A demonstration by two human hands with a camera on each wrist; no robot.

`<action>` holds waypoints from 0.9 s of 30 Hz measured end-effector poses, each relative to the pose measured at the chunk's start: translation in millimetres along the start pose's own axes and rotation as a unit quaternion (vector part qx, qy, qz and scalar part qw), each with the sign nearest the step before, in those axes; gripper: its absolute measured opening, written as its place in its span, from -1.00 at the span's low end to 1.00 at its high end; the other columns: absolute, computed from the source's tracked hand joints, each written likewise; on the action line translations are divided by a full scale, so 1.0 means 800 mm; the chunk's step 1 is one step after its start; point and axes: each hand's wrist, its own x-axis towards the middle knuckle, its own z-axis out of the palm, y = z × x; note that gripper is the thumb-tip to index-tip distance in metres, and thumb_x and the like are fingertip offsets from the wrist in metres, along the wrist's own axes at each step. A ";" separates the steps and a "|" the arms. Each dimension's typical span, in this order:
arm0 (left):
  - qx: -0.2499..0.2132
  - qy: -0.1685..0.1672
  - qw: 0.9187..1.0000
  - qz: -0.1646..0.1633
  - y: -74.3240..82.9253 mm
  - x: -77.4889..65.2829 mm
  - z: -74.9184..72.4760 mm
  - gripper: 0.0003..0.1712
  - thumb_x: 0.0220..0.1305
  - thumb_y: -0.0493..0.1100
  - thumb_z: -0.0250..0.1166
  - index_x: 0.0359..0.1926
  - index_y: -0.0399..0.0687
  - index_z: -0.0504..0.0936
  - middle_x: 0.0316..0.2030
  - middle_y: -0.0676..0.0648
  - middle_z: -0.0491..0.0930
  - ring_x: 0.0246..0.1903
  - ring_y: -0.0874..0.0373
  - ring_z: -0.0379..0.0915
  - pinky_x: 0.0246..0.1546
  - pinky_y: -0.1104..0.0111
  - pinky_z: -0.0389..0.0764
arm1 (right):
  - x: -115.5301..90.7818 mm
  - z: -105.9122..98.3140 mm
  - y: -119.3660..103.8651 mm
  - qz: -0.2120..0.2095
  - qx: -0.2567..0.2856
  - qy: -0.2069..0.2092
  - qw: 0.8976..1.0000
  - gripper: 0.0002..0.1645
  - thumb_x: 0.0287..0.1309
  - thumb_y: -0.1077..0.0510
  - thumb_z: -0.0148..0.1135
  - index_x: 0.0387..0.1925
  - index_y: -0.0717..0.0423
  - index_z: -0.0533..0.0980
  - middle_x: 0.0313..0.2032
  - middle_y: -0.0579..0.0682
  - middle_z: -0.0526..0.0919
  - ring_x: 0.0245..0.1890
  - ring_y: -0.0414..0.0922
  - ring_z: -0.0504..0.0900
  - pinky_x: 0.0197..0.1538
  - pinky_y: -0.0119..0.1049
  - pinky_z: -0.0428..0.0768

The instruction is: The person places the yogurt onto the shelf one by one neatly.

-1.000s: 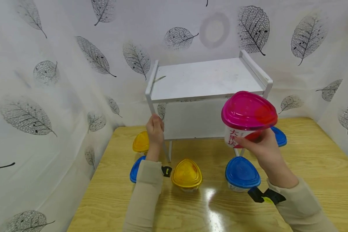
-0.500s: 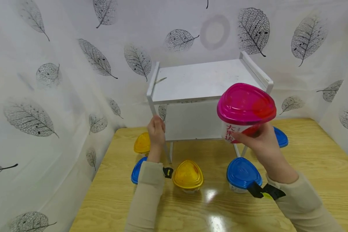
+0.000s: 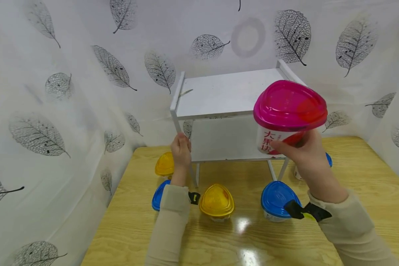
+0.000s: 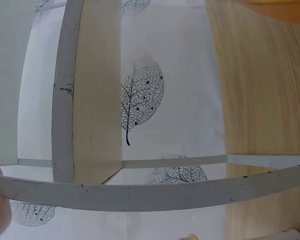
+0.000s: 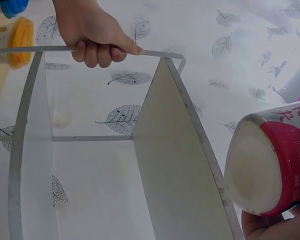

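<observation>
A plastic food tub (image 3: pixel 290 105) with a pink three-cornered lid and red writing is held upright in front of the shelf's right side. My right hand (image 3: pixel 307 157) grips it around the wall, thumb on the front. Its pale base shows in the right wrist view. The white two-tier shelf (image 3: pixel 226 92) stands on the table. My left hand (image 3: pixel 181 151) grips its left front post, with the curled fingers (image 5: pixel 97 55) plain in the right wrist view. At the left wrist view's edge, only a bit of that hand shows beside the grey post (image 4: pixel 140 196).
Yellow-lidded tubs stand on the wooden table (image 3: pixel 119 236), one in front (image 3: pixel 217 201) and one at left (image 3: pixel 164 163). Blue-lidded tubs stand at front right (image 3: pixel 277 199), left (image 3: pixel 157 195), and behind my right hand (image 3: pixel 328 159). Leaf-printed cloth (image 3: pixel 86 111) surrounds the table.
My right hand has raised the pink-lidded tub, now nearer the top board's height. My left hand keeps its grip on the post. The view has shifted slightly.
</observation>
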 end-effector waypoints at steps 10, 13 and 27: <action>0.010 0.008 0.999 0.037 0.029 -0.002 0.007 -0.27 0.27 0.19 -0.22 -0.66 -0.46 0.12 -0.79 0.14 0.09 -0.78 0.39 -0.02 -0.77 0.54 0.03 | 0.026 0.000 -0.018 0.000 -0.018 0.016 1.000 -0.26 -0.10 0.58 0.13 0.15 0.13 0.21 0.06 0.10 0.36 0.06 -0.02 0.30 -0.20 -0.42 0.50; 0.010 0.008 0.999 0.035 0.029 -0.002 0.007 -0.24 0.24 0.22 -0.21 -0.66 -0.47 0.11 -0.79 0.15 0.08 -0.78 0.39 -0.03 -0.77 0.54 0.02 | 0.035 0.004 -0.025 0.010 -0.040 0.017 0.999 -0.26 -0.10 0.53 0.18 0.15 0.10 0.22 0.07 0.10 0.35 0.08 -0.01 0.28 -0.22 -0.42 0.51; 0.016 0.016 0.999 0.026 -0.014 0.001 0.001 -0.23 0.21 0.30 -0.20 -0.67 -0.39 0.14 -0.81 0.14 0.10 -0.81 0.33 -0.02 -0.80 0.50 0.03 | 0.080 0.025 -0.039 0.013 -0.174 0.006 0.985 -0.17 -0.11 0.39 0.29 0.20 -0.03 0.16 0.13 -0.01 0.29 0.11 -0.05 0.24 -0.19 -0.41 0.50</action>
